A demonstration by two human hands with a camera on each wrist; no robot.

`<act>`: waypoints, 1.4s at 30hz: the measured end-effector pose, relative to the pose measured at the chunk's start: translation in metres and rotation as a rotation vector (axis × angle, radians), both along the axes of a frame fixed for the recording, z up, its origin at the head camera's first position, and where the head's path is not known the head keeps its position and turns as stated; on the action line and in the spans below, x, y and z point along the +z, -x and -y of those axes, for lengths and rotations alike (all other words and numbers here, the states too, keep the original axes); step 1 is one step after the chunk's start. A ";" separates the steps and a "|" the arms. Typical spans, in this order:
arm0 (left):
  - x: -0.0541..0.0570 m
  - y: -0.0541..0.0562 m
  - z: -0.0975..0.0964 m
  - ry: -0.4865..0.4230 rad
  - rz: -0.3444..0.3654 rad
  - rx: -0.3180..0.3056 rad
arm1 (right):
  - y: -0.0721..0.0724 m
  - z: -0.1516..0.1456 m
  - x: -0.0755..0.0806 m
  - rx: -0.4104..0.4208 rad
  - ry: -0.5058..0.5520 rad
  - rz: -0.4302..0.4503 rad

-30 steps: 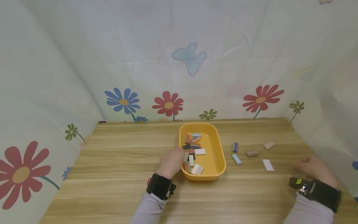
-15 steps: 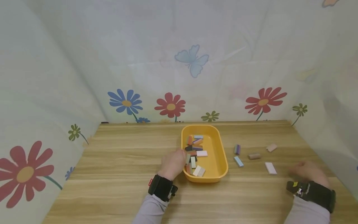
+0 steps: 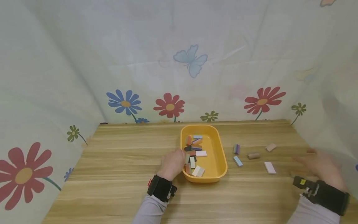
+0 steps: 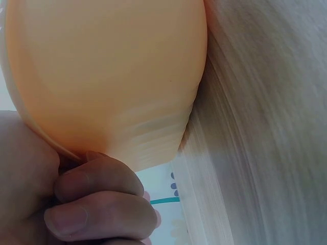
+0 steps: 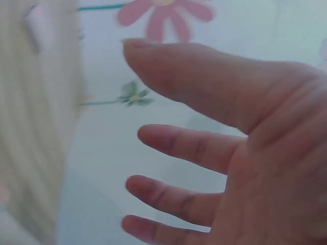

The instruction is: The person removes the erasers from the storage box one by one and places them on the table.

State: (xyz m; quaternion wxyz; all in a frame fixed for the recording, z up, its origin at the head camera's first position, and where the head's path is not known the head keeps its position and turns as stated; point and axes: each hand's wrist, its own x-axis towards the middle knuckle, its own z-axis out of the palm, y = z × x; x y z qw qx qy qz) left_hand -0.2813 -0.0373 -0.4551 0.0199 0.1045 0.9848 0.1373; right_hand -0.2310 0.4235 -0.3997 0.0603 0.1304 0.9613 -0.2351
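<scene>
We see the left hand (image 3: 172,163) gripping the yellow tray (image 3: 211,160) of small blocks (image 3: 201,153) below centre, while the right hand (image 3: 321,164), lower right, shifts outward, its fingers (image 5: 199,148) newly spread, thus holding nothing.

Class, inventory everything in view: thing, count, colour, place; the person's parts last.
Table: one, brown wood-grain, filling foreground.
Tray: one, yellow, on table.
Tray pieces: over ten, mixed colours, mostly left side.
Loose pieces: five visible; purple-green, pale blue, brown, beige, white; right of tray.
Backdrop: count unclear, whitish, around table.
Printed flowers: several, red, blue, green, on backdrop.
Printed butterfly: one whole, pale blue, back centre.
Sleeves: two, pale grey, lower edge.
Wrist straps: two, black, beside sleeves.
Left hand: one, gripping tray's left rim.
Right hand: one, fingers apart, right of loose pieces.
</scene>
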 end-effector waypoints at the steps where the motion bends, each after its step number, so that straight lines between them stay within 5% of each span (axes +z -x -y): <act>1: 0.000 0.000 0.000 0.012 -0.005 -0.008 | -0.002 0.005 0.005 -0.014 -0.016 -0.047; 6: 0.001 -0.001 0.001 -0.004 -0.005 0.014 | -0.004 0.039 0.029 0.015 -0.106 -0.220; 12: 0.000 0.000 0.001 -0.070 0.035 0.071 | 0.006 0.081 0.042 0.181 -0.085 -0.320; 22: -0.001 0.002 0.001 -0.066 0.033 0.038 | 0.019 0.167 0.050 0.405 -0.158 -0.282; 31: -0.001 0.001 0.001 -0.070 0.019 0.046 | 0.017 0.237 0.036 0.577 -0.173 -0.203; 42: 0.000 0.002 -0.001 0.068 0.023 -0.023 | 0.022 0.284 -0.005 0.756 -0.063 -0.116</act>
